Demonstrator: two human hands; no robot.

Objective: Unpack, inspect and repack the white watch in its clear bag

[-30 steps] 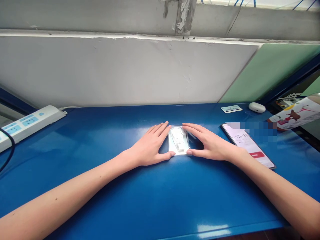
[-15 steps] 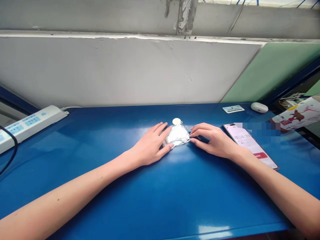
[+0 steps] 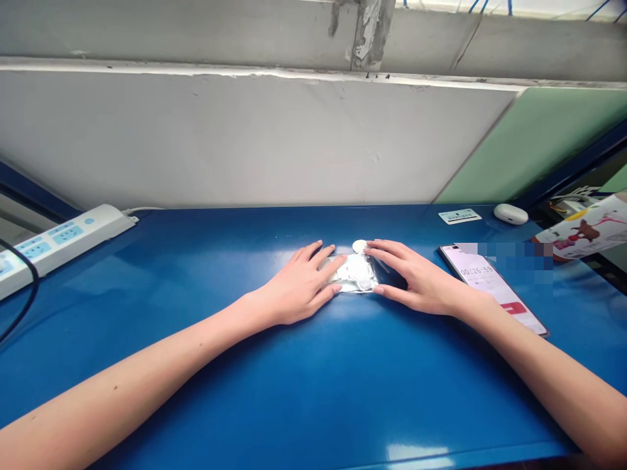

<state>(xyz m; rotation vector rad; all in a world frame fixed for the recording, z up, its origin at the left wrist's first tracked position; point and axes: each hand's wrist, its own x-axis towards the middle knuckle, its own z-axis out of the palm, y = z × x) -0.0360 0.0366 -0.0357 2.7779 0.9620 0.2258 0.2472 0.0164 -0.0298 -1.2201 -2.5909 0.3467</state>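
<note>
A small clear plastic bag [image 3: 356, 275] with white parts inside lies flat on the blue table [image 3: 313, 391], between my two hands. My left hand [image 3: 298, 284] rests palm down at its left edge, fingers stretched, fingertips touching the bag. My right hand [image 3: 414, 281] lies palm down at its right edge, fingers spread and pressing on the bag. A small white round disc [image 3: 359, 246] sits on the table just behind the bag, near my right fingertips.
A phone [image 3: 492, 287] with a lit timer screen lies right of my right hand. Farther back right are a white card [image 3: 459, 216] and a white earbud case [image 3: 511, 213]. A white power strip [image 3: 53, 241] runs along the left edge. A grey wall stands behind.
The bag was tipped up and turned between my hands, uncovering the white disc. Now it lies flat again, crosswise, with my right hand spread open on it.
</note>
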